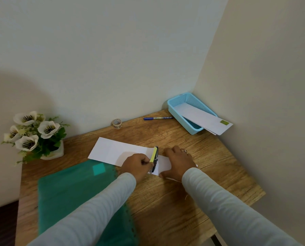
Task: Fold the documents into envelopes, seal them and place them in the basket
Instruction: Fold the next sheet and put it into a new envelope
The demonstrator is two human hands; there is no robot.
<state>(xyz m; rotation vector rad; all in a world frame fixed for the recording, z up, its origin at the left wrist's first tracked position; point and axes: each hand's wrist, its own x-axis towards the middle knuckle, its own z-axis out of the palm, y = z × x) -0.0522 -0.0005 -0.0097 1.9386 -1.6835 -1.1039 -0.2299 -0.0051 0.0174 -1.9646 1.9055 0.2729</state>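
A long white envelope [112, 150] lies across the middle of the wooden desk. My left hand [136, 165] grips a yellow and black stapler [154, 158] at the envelope's right end. My right hand [179, 161] rests flat with straight fingers on the white paper [164, 165] beside the stapler. At the back right corner a light blue basket [179, 102] holds white envelopes [206, 121] that stick out over its front rim.
A green folder [77, 194] covers the desk's left front. A white pot of artificial flowers [32, 134] stands at the left edge. A tape roll [117, 123] and a blue pen [158, 118] lie by the back wall. Walls close the back and right.
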